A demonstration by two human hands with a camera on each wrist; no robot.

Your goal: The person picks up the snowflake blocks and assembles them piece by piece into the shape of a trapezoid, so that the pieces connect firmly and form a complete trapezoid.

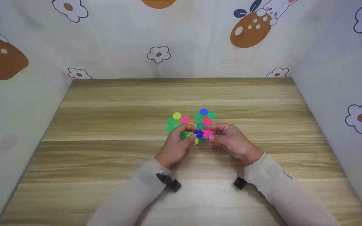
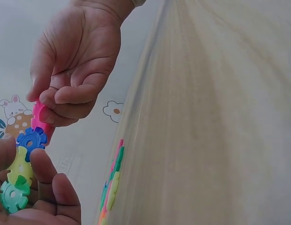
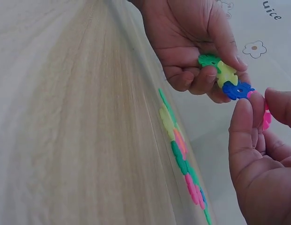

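Observation:
Between my two hands, above the table, runs a short chain of notched plastic discs: green [image 2: 14, 196], yellow [image 2: 19, 168], blue [image 2: 31, 142] and pink [image 2: 39, 116]. My left hand [image 1: 176, 146] pinches the chain around its yellow disc, with the green one lying inside the curled fingers. At the other end, my right hand [image 1: 231, 142] pinches the pink disc between thumb and fingers. In the head view the blue disc [image 1: 198, 133] and pink disc [image 1: 207, 134] show between the fingertips, where they meet edge to edge. The fingers partly cover the pink disc.
Several loose discs lie flat on the wooden table [image 1: 121, 125] just beyond the hands, among them a yellow disc [image 1: 177, 115], a blue disc [image 1: 203, 111] and a green disc [image 1: 170, 121]. Patterned cloth walls [image 1: 193, 37] stand along the back and both sides.

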